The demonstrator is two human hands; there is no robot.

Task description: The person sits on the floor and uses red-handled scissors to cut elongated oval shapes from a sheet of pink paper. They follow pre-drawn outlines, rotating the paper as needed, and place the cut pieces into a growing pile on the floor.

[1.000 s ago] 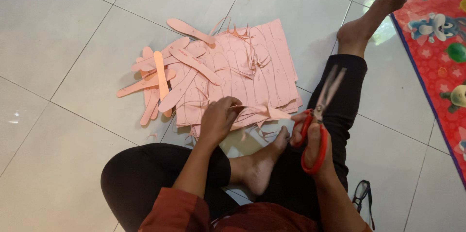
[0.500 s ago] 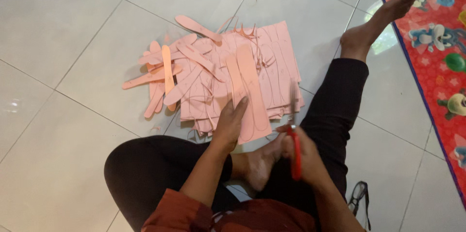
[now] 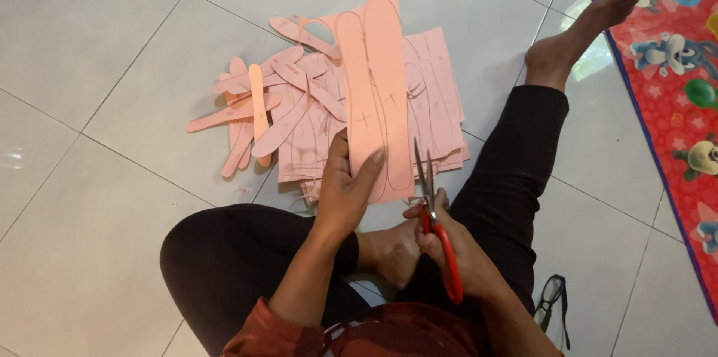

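The person sat on a pale tiled floor (image 3: 97,65) with one leg folded and the other stretched out toward a red patterned mat (image 3: 673,65) at the right edge. In front of the legs lay a broad stack of pink sheets (image 3: 437,95), each marked with long outlined shapes, and over its left side spread a loose heap of cut strips (image 3: 258,114), long and rounded at the ends. Judging by that heap, a good share of the cutting was already done, while the marked sheets underneath were uncut and made up what was left.

The sheet in work (image 3: 378,95) stood up from the stack, lifted toward the camera, with two long outlines drawn on it and none of them cut free as far as could be seen. The left hand (image 3: 345,192) grasped it at the bottom edge, thumb in front and fingers behind. The right hand (image 3: 449,241) was closed around the red handles of the scissors (image 3: 432,211), whose blades pointed up just beside the sheet's lower right corner, nearly closed; whether they had bitten into the edge could not be told. So this sheet looked to be at its very start.

A pair of glasses (image 3: 552,297) lay on the floor by the right hip.
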